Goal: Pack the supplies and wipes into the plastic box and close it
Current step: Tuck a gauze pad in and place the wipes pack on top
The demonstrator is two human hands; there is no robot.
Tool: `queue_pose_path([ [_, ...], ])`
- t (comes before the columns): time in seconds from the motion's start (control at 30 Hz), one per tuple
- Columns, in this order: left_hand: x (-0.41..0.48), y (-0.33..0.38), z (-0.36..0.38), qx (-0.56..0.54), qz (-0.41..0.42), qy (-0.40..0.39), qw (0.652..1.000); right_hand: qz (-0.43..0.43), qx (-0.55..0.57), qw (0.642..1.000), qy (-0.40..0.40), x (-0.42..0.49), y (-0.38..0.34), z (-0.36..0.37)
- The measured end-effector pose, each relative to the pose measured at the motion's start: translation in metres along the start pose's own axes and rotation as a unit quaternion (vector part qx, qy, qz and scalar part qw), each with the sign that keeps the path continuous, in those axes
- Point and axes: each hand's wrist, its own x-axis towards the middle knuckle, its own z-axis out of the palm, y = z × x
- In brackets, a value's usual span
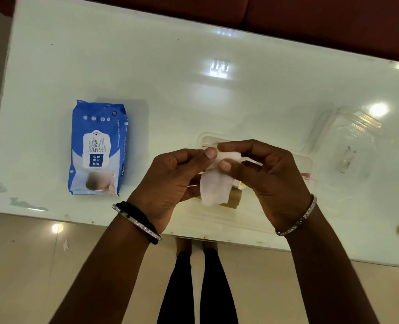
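Note:
A folded white wet wipe (214,183) hangs between my two hands, above the open clear plastic box (308,164) near the table's front edge. My left hand (170,183) pinches the wipe's top from the left, and my right hand (268,174) pinches it from the right. Inside the box, partly hidden by the wipe, lie a brown item (233,199) and something yellowish. The blue pack of baby wet wipes (99,148) rests flat on the table to the left, apart from my hands.
The clear box lid (348,129) lies on the white glossy table (170,78) at the right. A dark red sofa (310,17) runs behind the table. My legs stand below the table's front edge on the tiled floor.

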Motion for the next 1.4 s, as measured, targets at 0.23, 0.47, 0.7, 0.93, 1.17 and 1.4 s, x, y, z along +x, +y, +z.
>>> queue_pose_path([
  [0.23,0.002,-0.004,-0.001,-0.026,0.020,0.009,0.999,0.051,0.065,0.997,-0.004,-0.005,0.000,0.000],
  [0.47,0.001,-0.008,0.000,0.008,0.022,0.014,1.000,0.073,0.051,0.996,0.023,-0.005,0.002,-0.001],
  [0.7,0.003,-0.005,0.005,-0.068,-0.030,0.026,0.997,0.025,0.029,0.999,-0.016,-0.003,0.006,-0.010],
  [0.93,0.005,-0.013,0.007,-0.030,-0.009,0.015,0.999,0.078,0.068,0.995,-0.007,-0.009,0.006,-0.015],
  [1.17,0.001,-0.025,0.017,0.112,0.014,0.003,0.994,0.107,-0.052,0.992,-0.030,-0.020,0.017,-0.032],
  [1.4,0.001,-0.042,0.023,0.290,0.109,0.187,0.932,0.142,-0.132,0.977,0.093,-0.040,0.039,-0.060],
])
